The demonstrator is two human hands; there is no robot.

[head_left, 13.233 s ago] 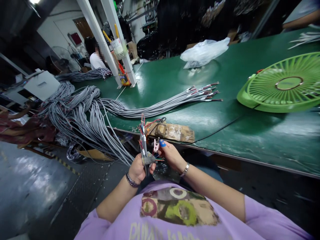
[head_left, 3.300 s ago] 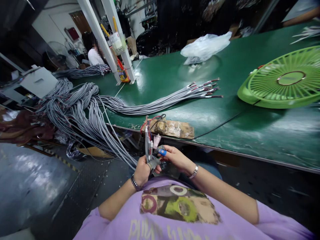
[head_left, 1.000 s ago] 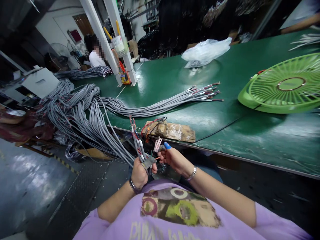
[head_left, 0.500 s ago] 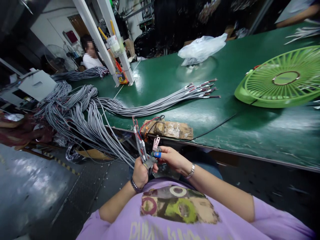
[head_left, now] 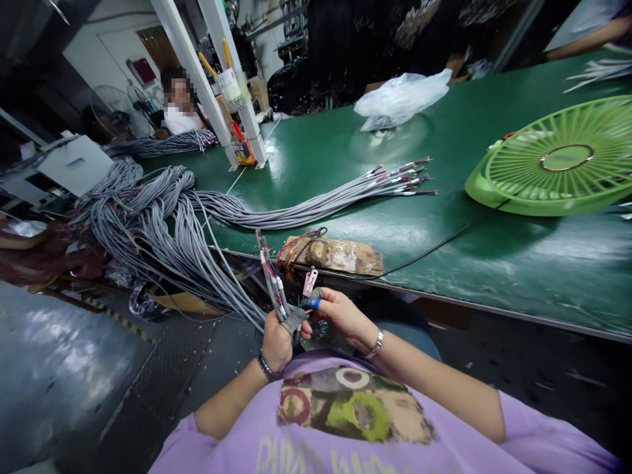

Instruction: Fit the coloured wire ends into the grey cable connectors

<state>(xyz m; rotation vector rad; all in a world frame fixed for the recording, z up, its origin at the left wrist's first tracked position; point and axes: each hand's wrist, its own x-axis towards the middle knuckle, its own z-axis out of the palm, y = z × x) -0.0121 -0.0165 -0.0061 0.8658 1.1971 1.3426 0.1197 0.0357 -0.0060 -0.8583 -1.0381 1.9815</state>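
My left hand [head_left: 277,341] is closed around several grey cables [head_left: 274,283], its thumb and finger wrapped in dark grey covering. The cables stand up from the fist, with white sleeves and stripped coloured wire ends at the top. My right hand [head_left: 348,322] is pinched shut just to the right, with blue tape on one finger. Thin coloured wires [head_left: 307,310] lie between the two hands and reach its fingertips, which partly hide them. Just above those fingers is a pink clip [head_left: 311,282], by the front edge of the green table [head_left: 444,257].
A worn wooden block [head_left: 345,255] with wires sits at the table edge. Behind it lies a long bundle of grey cables [head_left: 306,214], with a large heap [head_left: 158,210] to the left. A green fan [head_left: 553,158] and plastic bag [head_left: 399,100] are farther off. Other people [head_left: 180,118] sit beyond.
My right hand has drawn slightly right, away from the left, and the thin wires between them show more. The left hand keeps its hold on the cables. The view has shifted a little.
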